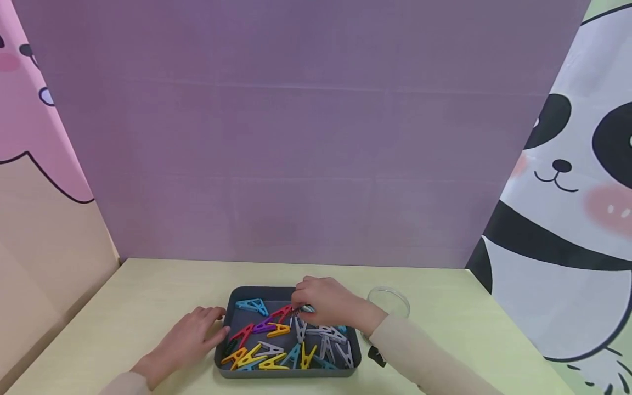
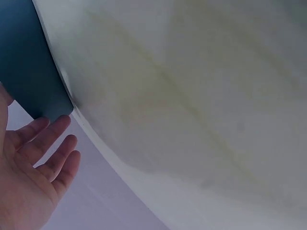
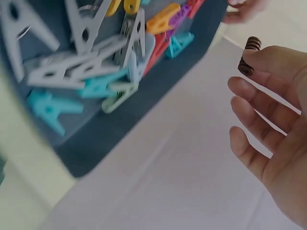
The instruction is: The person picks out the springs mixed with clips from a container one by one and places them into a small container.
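Note:
A dark grey tray [image 1: 288,373] holds several plastic clothespins in grey, yellow, blue, red, orange and purple. My right hand [image 1: 326,300] is over the tray's back right part. In the right wrist view, its thumb and index finger pinch a small dark brown ribbed coil [image 3: 249,56]; the other fingers are loosely bent. Grey clothespins [image 3: 84,62] and turquoise clothespins [image 3: 53,110] lie in the tray beside this hand. My left hand [image 1: 190,337] rests at the tray's left side with its fingers extended. Fingertips meet the tray's corner in the left wrist view.
A clear round rim [image 1: 388,289] of a see-through thing stands on the pale table [image 1: 173,291], behind my right wrist. Beneath that wrist shows a small black object [image 1: 377,356]. A purple backdrop [image 1: 306,164] rises at the table's far edge.

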A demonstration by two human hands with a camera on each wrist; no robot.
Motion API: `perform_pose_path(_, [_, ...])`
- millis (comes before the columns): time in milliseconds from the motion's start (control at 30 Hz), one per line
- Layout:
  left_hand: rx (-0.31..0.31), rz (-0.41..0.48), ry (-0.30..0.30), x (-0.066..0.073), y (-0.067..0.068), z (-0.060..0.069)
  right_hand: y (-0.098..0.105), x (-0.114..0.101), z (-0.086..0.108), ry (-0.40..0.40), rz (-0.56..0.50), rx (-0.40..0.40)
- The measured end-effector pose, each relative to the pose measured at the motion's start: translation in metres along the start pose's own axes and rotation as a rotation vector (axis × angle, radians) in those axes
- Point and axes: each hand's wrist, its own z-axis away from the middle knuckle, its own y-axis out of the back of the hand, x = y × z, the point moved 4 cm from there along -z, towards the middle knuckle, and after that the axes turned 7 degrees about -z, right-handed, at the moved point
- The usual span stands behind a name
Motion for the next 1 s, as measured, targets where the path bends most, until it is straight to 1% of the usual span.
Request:
perform_pose_path(100, [0.017, -0.016, -0.018, -0.002, 0.000, -0.003, 0.011, 0.009, 0.015, -0.020, -0.026, 0.032])
perform_pose_path(233, [0.042, -0.020, -0.037, -0.004, 0.001, -0.006, 0.023, 0.023, 0.034, -0.072, -0.044, 0.067])
perform_pose_path(400, [0.070, -0.021, -0.047, -0.006, 0.001, -0.010, 0.031, 0.040, 0.057, -0.149, -0.043, 0.082])
perform_pose_path(533, [0.088, -0.028, -0.068, -0.006, 0.000, -0.012, 0.034, 0.053, 0.077, -0.181, -0.060, 0.111])
perform_pose_path(800, [0.078, -0.043, -0.073, -0.008, -0.002, -0.018, 0.036, 0.084, 0.118, -0.262, -0.076, 0.163])
perform_pose_path(900, [0.078, -0.050, -0.074, -0.009, -0.002, -0.019, 0.035, 0.094, 0.128, -0.289, -0.085, 0.165])
perform_pose_path(1000, [0.079, -0.055, -0.074, -0.009, -0.001, -0.019, 0.032, 0.101, 0.134, -0.314, -0.096, 0.145])
